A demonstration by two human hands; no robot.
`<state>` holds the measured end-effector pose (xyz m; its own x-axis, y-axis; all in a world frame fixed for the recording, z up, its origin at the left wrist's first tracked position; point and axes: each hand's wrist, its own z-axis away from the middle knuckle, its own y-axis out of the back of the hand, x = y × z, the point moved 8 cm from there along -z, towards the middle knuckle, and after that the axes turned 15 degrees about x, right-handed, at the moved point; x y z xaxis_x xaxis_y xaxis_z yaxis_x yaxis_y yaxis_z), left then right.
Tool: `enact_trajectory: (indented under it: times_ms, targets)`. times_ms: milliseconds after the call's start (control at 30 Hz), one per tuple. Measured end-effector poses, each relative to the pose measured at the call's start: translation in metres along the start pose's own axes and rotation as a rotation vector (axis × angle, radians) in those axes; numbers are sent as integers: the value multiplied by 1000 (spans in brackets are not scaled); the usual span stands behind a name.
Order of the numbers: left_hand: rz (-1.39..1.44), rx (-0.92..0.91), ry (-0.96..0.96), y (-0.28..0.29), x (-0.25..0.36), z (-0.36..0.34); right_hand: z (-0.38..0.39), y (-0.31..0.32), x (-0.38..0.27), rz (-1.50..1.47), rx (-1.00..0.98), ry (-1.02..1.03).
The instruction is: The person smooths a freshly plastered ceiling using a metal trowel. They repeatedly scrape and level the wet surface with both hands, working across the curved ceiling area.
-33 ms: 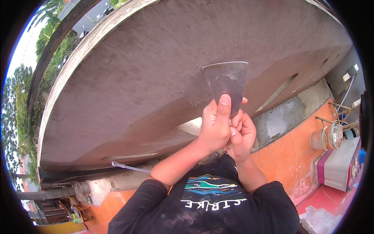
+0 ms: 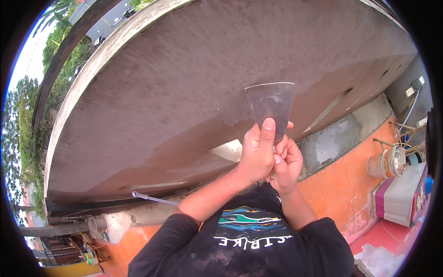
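Note:
A putty knife [image 2: 271, 102] with a wide, dull grey blade points away from me, its broad edge farthest from my body. My left hand [image 2: 256, 154] is closed on its narrow lower part, the thumb lying along the face of the blade. Just to the right, my right hand [image 2: 287, 168] has its fingers curled in at the handle end, touching the left hand. Most of the handle is hidden by the fingers. Behind the blade rises a brown plastered wall [image 2: 184, 78], darker and smoother in its upper part; the blade appears apart from it.
Slots [image 2: 330, 108] pierce the wall's lower part. At its foot runs a wet grey concrete strip [image 2: 327, 145], bordering orange floor [image 2: 344, 184]. To the right stand buckets [image 2: 378, 165] and a white box with a purple band [image 2: 400, 194]. A pale pipe [image 2: 154, 198] sticks out at left.
The putty knife and both hands have shifted slightly toward my body, and the blade has turned a little. Both hands keep their hold.

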<state>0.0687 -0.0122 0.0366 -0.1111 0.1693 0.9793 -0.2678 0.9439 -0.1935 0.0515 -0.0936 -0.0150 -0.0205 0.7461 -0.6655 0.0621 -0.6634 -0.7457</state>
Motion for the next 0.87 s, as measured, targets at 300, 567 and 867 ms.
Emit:
enact_trajectory:
  times_ms: [300,567,867]
  targets:
    - [-20,101,201,15,-82,26,29,58,40,41,124,-159]
    - [-38,114,210,20,-85,15,20,51,46,52,151,-216]
    - [57,104,185,13,-84,15,22,57,37,152,123,-143]
